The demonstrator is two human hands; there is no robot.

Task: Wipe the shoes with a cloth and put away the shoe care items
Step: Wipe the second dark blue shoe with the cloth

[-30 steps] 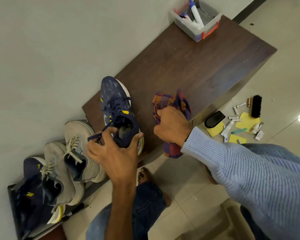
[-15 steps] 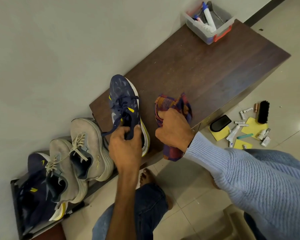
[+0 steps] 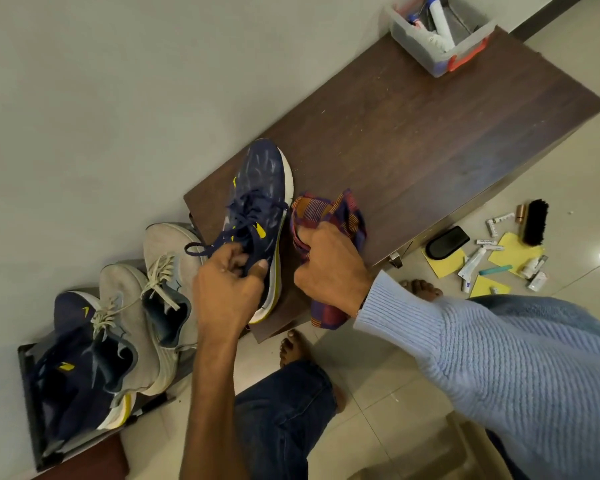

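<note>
While a second ago the left hand (image 3: pixel 227 289) wrapped the heel of the navy shoe (image 3: pixel 260 188), it now pinches the collar and laces near the tongue, fingers curled tight around them. The shoe has tipped slightly, so its white and yellow sole edge faces the right hand (image 3: pixel 329 268). It still sits at the near end of the dark wooden cabinet top (image 3: pixel 430 126), toe pointing toward the wall. The right hand stays clenched around the bunched checked cloth (image 3: pixel 329 209), which earlier lay clearly apart from the shoe and now sits just beside the sole edge, perhaps touching it. That closing gap suggests the wiping of this shoe is about to start along its side, though no stroke shows yet. The two grey shoes (image 3: pixel 163 244) and the other navy shoe (image 3: pixel 77 341) remain on the low rack to the left. The brush (image 3: pixel 536 221), tubes (image 3: pixel 471 265) and yellow pads (image 3: pixel 444 265) are still scattered on the floor, and the plastic box (image 3: pixel 440 39) stands at the cabinet's far end, so the tidying has not begun.
</note>
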